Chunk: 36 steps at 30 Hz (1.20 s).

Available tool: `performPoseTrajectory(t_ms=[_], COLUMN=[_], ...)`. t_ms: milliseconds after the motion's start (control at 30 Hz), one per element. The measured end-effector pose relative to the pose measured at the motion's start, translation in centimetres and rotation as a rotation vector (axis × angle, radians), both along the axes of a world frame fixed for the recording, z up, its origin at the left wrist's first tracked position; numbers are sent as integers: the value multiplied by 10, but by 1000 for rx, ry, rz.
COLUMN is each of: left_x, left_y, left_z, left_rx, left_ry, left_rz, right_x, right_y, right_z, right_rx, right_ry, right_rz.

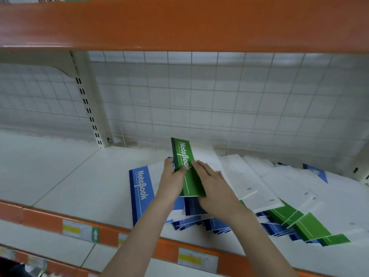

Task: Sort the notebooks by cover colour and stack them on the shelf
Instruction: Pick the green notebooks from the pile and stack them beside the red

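Your left hand (173,183) pinches the green notebook (186,168) at its spine, lifting it clear; your right hand (211,184), fingers spread flat, steadies the mixed pile (279,206) toward four o'clock.

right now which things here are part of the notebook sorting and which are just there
Part of the job:
- green notebook, gripped by the left hand, with the right hand flat on it
- blue notebook lying to the left
- mixed pile of notebooks
- shelf

Just there:
- price labels on the shelf edge
- wire grid back panel
- orange upper shelf
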<state>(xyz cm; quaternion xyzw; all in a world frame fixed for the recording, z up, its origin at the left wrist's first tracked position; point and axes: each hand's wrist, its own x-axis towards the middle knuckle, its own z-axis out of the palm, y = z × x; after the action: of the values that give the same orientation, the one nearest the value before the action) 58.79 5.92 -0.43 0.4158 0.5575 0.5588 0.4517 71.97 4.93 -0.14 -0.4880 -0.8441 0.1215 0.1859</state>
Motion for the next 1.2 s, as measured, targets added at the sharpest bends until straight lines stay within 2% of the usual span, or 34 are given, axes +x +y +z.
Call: performPoseTrajectory(t_ms=[67,133,200,267,333,400,567,733,1033,1200], left_x=[5,7,8,6,8,15,28,34,37,44], left_y=[5,9,12,15,15,15,14,8,11,16], left_z=[4,8,9,5,-2,-6,-11,-12,-7,-9], left_rx=[18,19,14,15,-13,-29,-19,18,20,-17], left_ry=[-78,-67,61,314,487,540,576,398,-203,-168], left_rz=[-28,-63,-39,26,10,-31,53,114,192,67], right_x=[7,16,25,35,44,51,57,60,64,67], right_y=[5,10,15,20,24,26,22,18,20,19], right_z=[3,6,8,8,5,0,-11,-18,-20,-20], right_rx=[69,107,121,138,141,130,98,54,11,-53], right_ry=[-59,-92,-73,-55,-56,-72,-90,-157,-190,-114], right_rz=[-8,-24,-51,-82,-94,-81,-19,53,77,69])
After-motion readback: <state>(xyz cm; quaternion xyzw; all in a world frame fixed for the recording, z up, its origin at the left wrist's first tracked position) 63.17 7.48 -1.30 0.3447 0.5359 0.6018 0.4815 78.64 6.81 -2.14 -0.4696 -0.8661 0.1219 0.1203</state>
